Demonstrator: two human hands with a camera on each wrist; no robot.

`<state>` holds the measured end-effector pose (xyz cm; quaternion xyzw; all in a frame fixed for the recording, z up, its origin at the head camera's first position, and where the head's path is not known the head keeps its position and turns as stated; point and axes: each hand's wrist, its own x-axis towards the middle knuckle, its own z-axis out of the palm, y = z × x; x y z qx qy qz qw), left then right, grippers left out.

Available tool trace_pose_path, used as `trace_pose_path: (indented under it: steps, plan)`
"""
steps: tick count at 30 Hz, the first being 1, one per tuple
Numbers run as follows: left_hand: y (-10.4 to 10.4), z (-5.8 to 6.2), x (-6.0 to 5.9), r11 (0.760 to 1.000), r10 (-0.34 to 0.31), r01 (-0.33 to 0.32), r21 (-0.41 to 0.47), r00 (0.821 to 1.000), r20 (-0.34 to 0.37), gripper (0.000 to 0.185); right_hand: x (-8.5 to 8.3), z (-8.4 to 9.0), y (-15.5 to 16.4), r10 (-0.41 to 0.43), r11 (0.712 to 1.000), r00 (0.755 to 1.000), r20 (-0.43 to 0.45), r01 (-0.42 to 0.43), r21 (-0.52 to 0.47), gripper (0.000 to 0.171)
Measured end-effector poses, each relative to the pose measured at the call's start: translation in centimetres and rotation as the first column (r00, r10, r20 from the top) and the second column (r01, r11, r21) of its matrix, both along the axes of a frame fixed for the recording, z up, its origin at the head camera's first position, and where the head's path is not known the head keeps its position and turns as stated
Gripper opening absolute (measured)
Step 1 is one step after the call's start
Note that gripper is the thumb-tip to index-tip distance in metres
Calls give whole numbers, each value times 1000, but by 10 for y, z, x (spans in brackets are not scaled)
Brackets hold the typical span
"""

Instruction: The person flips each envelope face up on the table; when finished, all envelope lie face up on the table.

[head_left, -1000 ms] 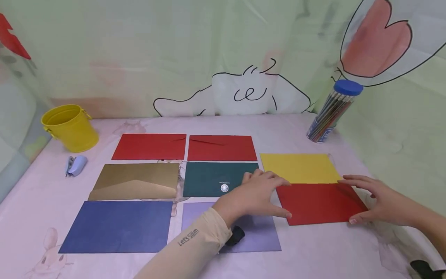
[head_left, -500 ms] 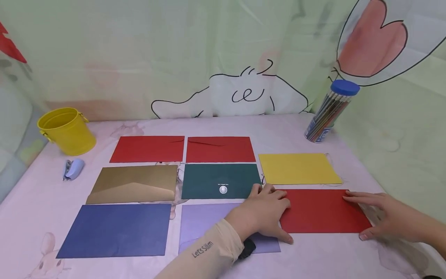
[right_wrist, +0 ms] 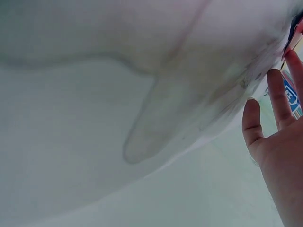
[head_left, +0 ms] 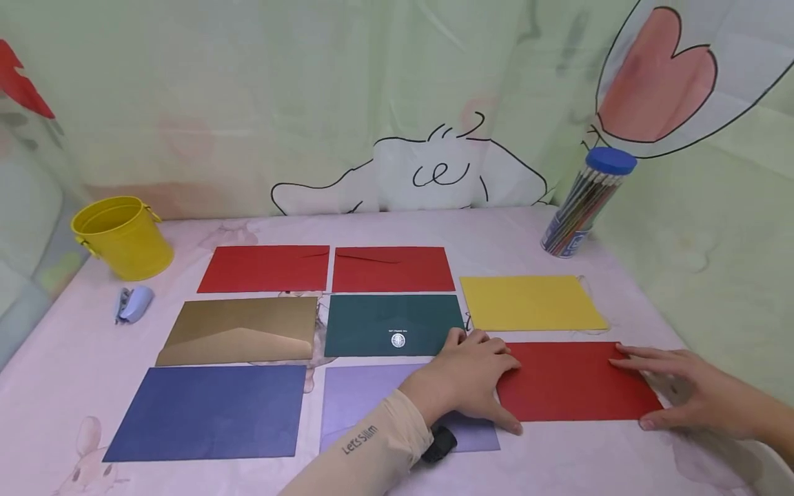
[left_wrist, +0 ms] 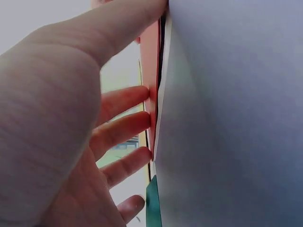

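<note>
A red envelope (head_left: 577,380) lies flat at the front right, between the two hands. My left hand (head_left: 474,377) rests at its left edge, over the corner of a purple envelope (head_left: 366,382), thumb and fingers spread. In the left wrist view, extended fingers (left_wrist: 128,120) touch the red edge. My right hand (head_left: 701,389) is at the right edge, thumb low and fingers reaching onto the top right corner. Just behind lies a yellow envelope (head_left: 533,303), a narrow strip of tablecloth between them. A dark green envelope (head_left: 387,317) with a round white logo lies beyond the left hand.
Two more red envelopes (head_left: 263,269) lie at the back. A gold envelope (head_left: 248,320) and a blue envelope (head_left: 207,410) lie at left. A yellow bucket (head_left: 127,241) and a lilac stapler (head_left: 133,304) stand far left. A blue-lidded pencil jar (head_left: 586,207) stands back right.
Both hands have brought the red envelope towards the front, off the yellow envelope's lower edge that it met before. Over the last half second the hands have hardly moved.
</note>
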<state>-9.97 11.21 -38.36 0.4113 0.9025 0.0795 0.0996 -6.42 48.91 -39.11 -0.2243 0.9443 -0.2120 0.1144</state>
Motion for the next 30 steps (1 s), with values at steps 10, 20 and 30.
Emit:
trace_pose_path:
  steps: [10,20,30]
  plan:
    - [1,-3,3,999,45,-45,2,999,-2,79,6,-3,3,-7,999,1000,-16,7,37,74]
    - [0,-4,-1,998,19,-19,60,1000,-4,69,12,-4,6,-81,991,996,27,78,106,71]
    - [-10,3,-16,948,51,-79,309,994,98,56,8,15,-1,-160,981,985,67,166,-99,53]
